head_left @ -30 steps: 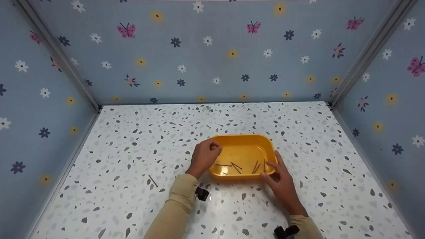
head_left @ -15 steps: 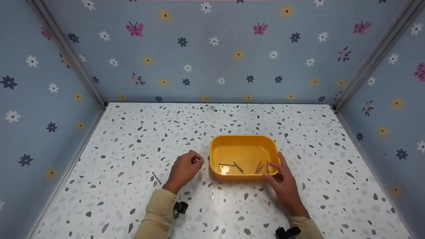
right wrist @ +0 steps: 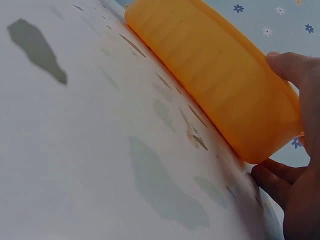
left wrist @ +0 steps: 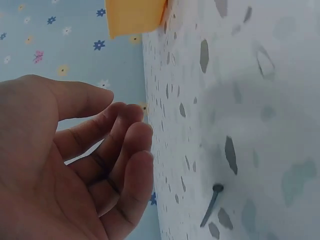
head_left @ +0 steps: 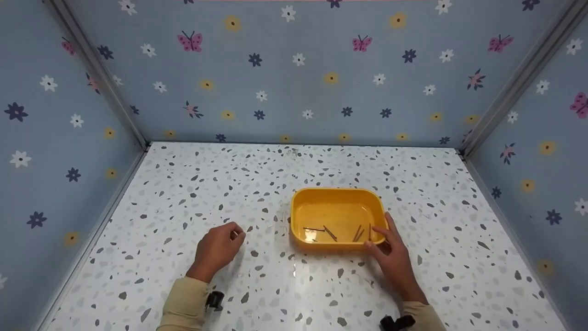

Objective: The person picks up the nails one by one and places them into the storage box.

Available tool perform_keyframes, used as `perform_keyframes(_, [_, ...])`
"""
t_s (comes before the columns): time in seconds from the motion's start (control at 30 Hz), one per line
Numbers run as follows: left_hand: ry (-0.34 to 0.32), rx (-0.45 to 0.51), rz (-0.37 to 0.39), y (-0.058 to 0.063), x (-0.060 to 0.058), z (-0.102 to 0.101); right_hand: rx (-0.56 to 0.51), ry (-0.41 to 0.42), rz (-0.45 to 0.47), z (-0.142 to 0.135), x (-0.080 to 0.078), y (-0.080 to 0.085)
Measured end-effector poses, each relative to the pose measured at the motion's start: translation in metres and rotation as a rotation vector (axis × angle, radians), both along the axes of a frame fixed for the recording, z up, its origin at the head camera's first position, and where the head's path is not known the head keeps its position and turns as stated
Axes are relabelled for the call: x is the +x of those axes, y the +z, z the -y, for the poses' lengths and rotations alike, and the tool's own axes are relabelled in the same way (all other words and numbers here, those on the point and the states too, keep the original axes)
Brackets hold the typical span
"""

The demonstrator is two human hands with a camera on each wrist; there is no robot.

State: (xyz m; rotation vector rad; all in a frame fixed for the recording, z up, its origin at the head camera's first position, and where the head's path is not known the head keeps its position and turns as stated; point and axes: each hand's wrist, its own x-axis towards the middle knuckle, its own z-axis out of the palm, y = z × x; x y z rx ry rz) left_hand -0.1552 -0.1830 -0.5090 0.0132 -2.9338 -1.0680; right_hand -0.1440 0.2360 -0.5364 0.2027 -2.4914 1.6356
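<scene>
My left hand [head_left: 217, 248] is over the table left of the yellow tray [head_left: 337, 193], its fingers loosely curled. Nothing shows between thumb and fingertips in the left wrist view. A loose nail [left wrist: 212, 204] with a round head lies on the table near those fingers; in the head view the hand hides it. At the tray's front right corner my right hand [head_left: 394, 259] grips it, thumb at the front rim and fingers along the right side. Several thin nails [head_left: 330, 232] lie scattered on the tray's floor, toward its front edge.
Beneath everything is a white speckled table [head_left: 239, 174]. Blue walls [head_left: 294, 73] printed with flowers and butterflies close in the back and both sides.
My left hand has moved from over the tray's left rim leftward and toward me, to where the loose nail lay in view. The right hand stays on the tray.
</scene>
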Motion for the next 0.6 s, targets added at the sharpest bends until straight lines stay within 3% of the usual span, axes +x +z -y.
perform_keyframes(0.3, [0.021,-0.211,-0.015,-0.008,0.013,0.033,0.0,0.007,0.023,0.0,0.002,0.0])
perform_keyframes(0.6, [0.01,-0.232,0.034,-0.016,0.02,0.041,-0.015,0.019,0.03,-0.002,0.0,-0.005])
